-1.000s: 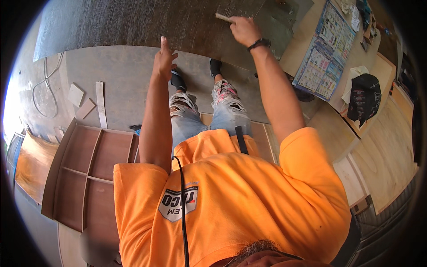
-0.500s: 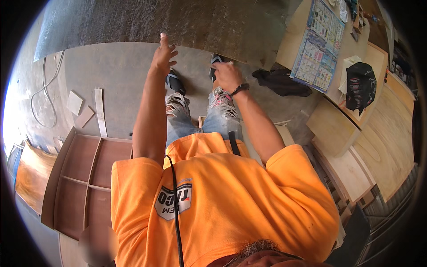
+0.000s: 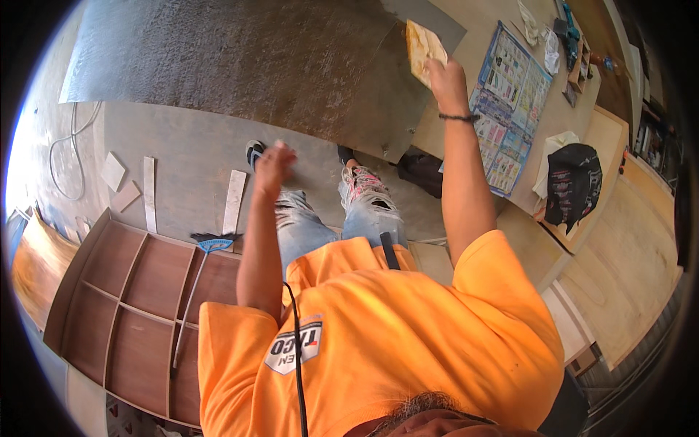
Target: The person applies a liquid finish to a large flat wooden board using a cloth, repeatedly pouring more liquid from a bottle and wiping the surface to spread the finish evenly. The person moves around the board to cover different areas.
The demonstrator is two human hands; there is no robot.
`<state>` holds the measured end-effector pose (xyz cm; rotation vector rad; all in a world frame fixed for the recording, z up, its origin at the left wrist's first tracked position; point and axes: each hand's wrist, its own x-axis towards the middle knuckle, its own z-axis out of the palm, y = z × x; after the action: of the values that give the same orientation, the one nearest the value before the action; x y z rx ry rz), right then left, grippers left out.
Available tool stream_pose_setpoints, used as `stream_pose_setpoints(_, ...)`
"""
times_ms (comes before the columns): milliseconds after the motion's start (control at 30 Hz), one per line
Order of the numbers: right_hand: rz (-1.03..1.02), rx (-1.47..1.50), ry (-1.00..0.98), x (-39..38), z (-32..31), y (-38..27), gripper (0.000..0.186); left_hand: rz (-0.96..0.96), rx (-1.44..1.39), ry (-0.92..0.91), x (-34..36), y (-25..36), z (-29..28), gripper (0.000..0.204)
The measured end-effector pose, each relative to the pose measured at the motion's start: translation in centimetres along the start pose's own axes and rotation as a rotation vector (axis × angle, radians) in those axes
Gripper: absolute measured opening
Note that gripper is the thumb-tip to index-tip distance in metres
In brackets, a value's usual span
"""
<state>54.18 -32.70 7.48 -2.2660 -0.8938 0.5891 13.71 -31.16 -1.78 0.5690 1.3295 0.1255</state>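
A large dark sheet (image 3: 240,69) with a streaky, glossy surface spans the top of the view. My right hand (image 3: 448,80) is raised at the sheet's right end, gripping a flat, yellowish, stained square piece (image 3: 424,45). My left hand (image 3: 275,164), slightly blurred, hovers near the sheet's near edge, its fingers loosely curled and apart, with nothing visible in them. My feet are partly visible below that edge.
At right, a tabletop (image 3: 575,109) bears a printed poster (image 3: 510,102), a black bag (image 3: 571,186) and tools (image 3: 569,44). A wooden grid frame (image 3: 145,320), broom (image 3: 211,244), offcuts (image 3: 114,171) and cable (image 3: 62,167) lie left; plywood panels (image 3: 619,255) lie lower right.
My right hand dropped toward the middle, then rose to the upper right, now with the flat yellowish piece instead of a stick. My left hand moved lower. The view shifted, showing the broom.
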Motion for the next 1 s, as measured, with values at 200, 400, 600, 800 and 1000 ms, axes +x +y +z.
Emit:
stream_pose_setpoints(200, -0.454, -0.502, 0.077, 7.2, 5.1, 3.1, 0.024, -0.020, -0.286, -0.133, -1.9, -6.7, 14.5, 0.035)
stream_pose_setpoints(400, -0.523, -0.530, 0.019, 5.6, 8.1, 3.3, 0.018, 0.008, -0.472, 0.042, -1.3, -8.1, 18.4, 0.024)
stream_pose_setpoints(600, -0.133, -0.597, 0.073, 9.1, 5.1, 4.7, 0.021, 0.000, -0.453, 0.034, -0.6, -7.5, 19.2, 0.022)
stream_pose_setpoints(800, -0.120, -0.561, -0.104, 10.9, 7.1, 0.9, 0.031, 0.014, -0.421, 0.057, 0.1, -8.3, 19.9, 0.021)
stream_pose_setpoints(1000, -0.146, -0.448, -0.183, 13.9, 9.3, 0.5, 0.044, 0.092, -0.346, 0.128, 1.0, -8.9, 20.6, 0.019)
